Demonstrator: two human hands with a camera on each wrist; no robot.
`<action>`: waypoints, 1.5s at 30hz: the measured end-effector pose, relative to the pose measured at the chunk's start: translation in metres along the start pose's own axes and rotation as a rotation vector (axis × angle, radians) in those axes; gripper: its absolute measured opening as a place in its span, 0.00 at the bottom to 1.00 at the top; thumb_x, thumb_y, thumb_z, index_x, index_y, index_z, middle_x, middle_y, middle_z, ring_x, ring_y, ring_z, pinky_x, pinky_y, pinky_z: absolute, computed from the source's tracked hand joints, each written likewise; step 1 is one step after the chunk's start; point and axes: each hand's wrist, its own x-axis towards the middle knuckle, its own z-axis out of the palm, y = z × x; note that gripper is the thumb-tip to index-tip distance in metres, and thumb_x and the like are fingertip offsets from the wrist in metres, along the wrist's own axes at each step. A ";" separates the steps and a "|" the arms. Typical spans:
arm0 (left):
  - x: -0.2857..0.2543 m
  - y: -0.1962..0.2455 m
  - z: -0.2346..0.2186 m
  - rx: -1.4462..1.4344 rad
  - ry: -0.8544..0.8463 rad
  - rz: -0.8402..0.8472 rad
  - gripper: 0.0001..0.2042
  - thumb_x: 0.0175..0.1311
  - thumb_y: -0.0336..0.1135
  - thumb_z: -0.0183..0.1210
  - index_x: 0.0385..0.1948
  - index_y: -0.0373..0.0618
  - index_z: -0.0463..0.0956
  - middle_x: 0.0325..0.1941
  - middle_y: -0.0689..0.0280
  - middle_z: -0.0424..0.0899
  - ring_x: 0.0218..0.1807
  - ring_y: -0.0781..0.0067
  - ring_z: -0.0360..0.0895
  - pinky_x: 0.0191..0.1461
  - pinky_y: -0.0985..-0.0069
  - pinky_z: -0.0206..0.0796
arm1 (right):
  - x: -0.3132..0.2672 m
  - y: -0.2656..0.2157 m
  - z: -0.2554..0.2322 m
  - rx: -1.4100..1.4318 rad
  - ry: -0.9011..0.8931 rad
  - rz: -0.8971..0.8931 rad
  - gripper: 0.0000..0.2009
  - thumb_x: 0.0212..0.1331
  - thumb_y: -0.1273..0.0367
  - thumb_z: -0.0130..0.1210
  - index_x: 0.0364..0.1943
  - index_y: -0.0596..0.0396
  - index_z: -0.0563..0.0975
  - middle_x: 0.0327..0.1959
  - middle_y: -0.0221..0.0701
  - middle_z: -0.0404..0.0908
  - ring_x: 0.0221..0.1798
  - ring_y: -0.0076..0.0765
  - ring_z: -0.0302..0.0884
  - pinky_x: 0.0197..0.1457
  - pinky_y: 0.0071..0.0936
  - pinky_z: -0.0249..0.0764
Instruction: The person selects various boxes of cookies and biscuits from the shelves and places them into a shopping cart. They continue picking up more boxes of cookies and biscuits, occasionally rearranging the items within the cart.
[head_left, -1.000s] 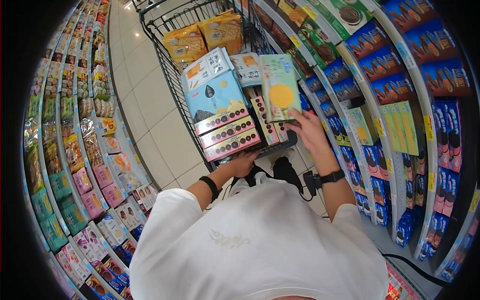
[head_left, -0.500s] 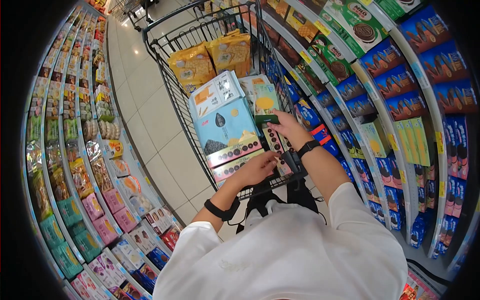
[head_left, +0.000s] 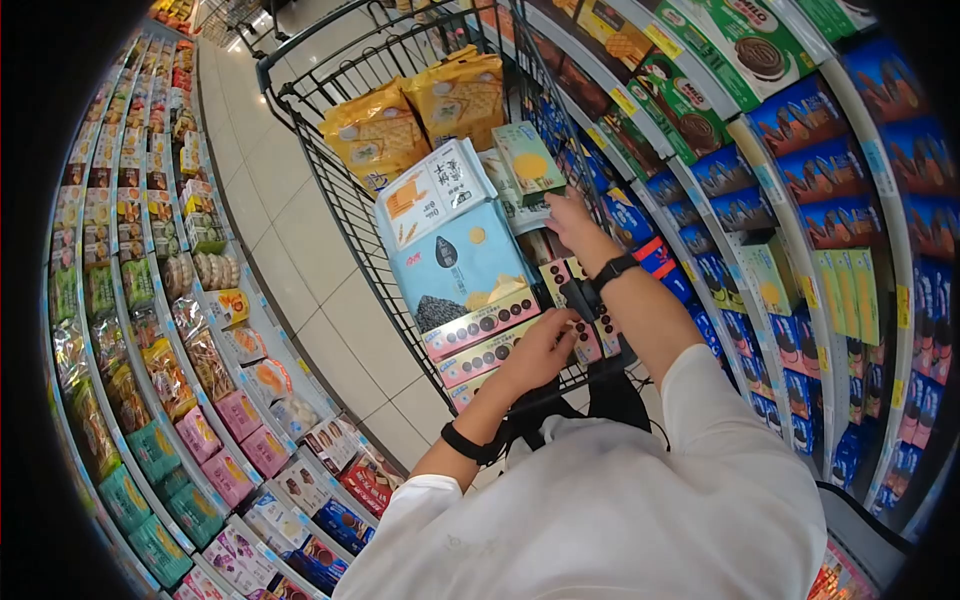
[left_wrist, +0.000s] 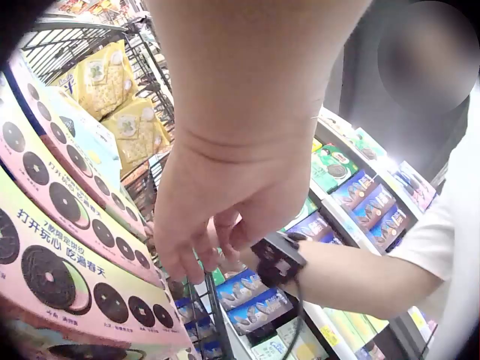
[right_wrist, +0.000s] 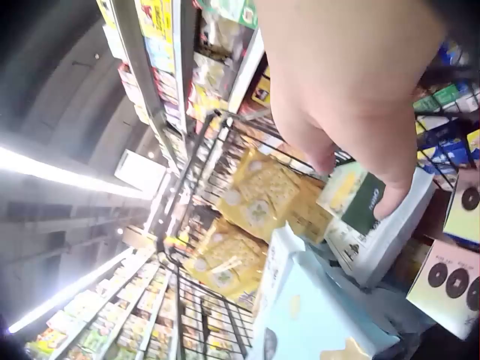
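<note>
My right hand [head_left: 572,222] holds a flat green biscuit box [head_left: 527,155] by its near end, over a pale packet [head_left: 532,213] in the shopping cart. In the right wrist view the thumb lies against the box's dark green end [right_wrist: 366,204], with a finger at the far side. My left hand [head_left: 540,352] hangs loosely curled over the cart's near end, holding nothing. Close beside it, in the left wrist view, is a stack of pink cookie boxes [left_wrist: 82,232]. A light blue snack pack [head_left: 455,262] and a white cracker pack [head_left: 432,195] lie left of the green box.
Yellow biscuit bags [head_left: 455,95] fill the far part of the wire cart [head_left: 310,150]. Shelves of boxed cookies [head_left: 800,130] run close along the right. On the left, beyond a strip of tiled floor [head_left: 300,260], stand shelves of packaged snacks [head_left: 240,410].
My right hand has brought the green box down from above the cart's right side onto the packs. My left hand has risen from the cart's near edge to over the pink boxes.
</note>
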 end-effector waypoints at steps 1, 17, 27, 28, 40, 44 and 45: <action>0.002 0.000 0.000 -0.023 0.014 -0.016 0.10 0.69 0.27 0.51 0.50 0.41 0.71 0.43 0.60 0.74 0.43 0.69 0.75 0.49 0.74 0.68 | -0.015 -0.005 -0.006 0.045 -0.025 -0.013 0.31 0.61 0.68 0.57 0.68 0.46 0.59 0.61 0.36 0.66 0.58 0.46 0.67 0.60 0.44 0.69; 0.094 0.032 0.087 -0.232 0.051 0.018 0.09 0.68 0.27 0.50 0.48 0.40 0.73 0.38 0.64 0.77 0.37 0.76 0.74 0.41 0.78 0.68 | -0.117 0.005 -0.393 -0.555 0.807 -0.415 0.26 0.54 0.63 0.62 0.58 0.54 0.71 0.49 0.40 0.78 0.52 0.44 0.76 0.55 0.43 0.72; 0.101 0.022 0.173 -0.212 -0.010 -0.028 0.10 0.70 0.27 0.49 0.50 0.41 0.72 0.44 0.65 0.78 0.44 0.77 0.76 0.48 0.77 0.68 | -0.111 -0.010 -0.510 -1.431 0.868 -0.325 0.38 0.50 0.59 0.63 0.67 0.53 0.63 0.57 0.52 0.75 0.61 0.55 0.72 0.65 0.46 0.66; 0.104 0.019 0.181 -0.212 0.013 0.021 0.11 0.68 0.26 0.49 0.49 0.40 0.73 0.46 0.60 0.79 0.44 0.69 0.77 0.47 0.74 0.69 | -0.111 -0.011 -0.511 -1.452 0.871 -0.308 0.38 0.50 0.59 0.63 0.66 0.54 0.63 0.56 0.52 0.75 0.60 0.55 0.73 0.64 0.46 0.66; 0.093 0.016 0.221 -0.332 0.052 0.133 0.10 0.67 0.24 0.49 0.48 0.41 0.72 0.46 0.56 0.75 0.49 0.60 0.76 0.53 0.69 0.68 | -0.120 -0.018 -0.508 -1.800 0.925 -0.574 0.33 0.51 0.66 0.64 0.61 0.61 0.64 0.57 0.53 0.73 0.58 0.60 0.72 0.61 0.44 0.67; 0.076 0.007 0.219 -0.341 0.061 0.221 0.12 0.66 0.25 0.50 0.49 0.41 0.71 0.45 0.54 0.75 0.49 0.53 0.75 0.54 0.67 0.67 | -0.124 -0.016 -0.498 -1.687 0.880 -0.402 0.32 0.49 0.64 0.67 0.58 0.63 0.67 0.56 0.53 0.72 0.58 0.60 0.70 0.62 0.43 0.66; 0.072 0.003 0.219 -0.335 0.043 0.245 0.12 0.65 0.25 0.50 0.50 0.41 0.71 0.45 0.54 0.74 0.49 0.53 0.75 0.54 0.66 0.66 | -0.125 -0.016 -0.496 -1.579 0.832 -0.346 0.32 0.48 0.63 0.68 0.56 0.63 0.68 0.55 0.53 0.72 0.58 0.61 0.70 0.62 0.43 0.66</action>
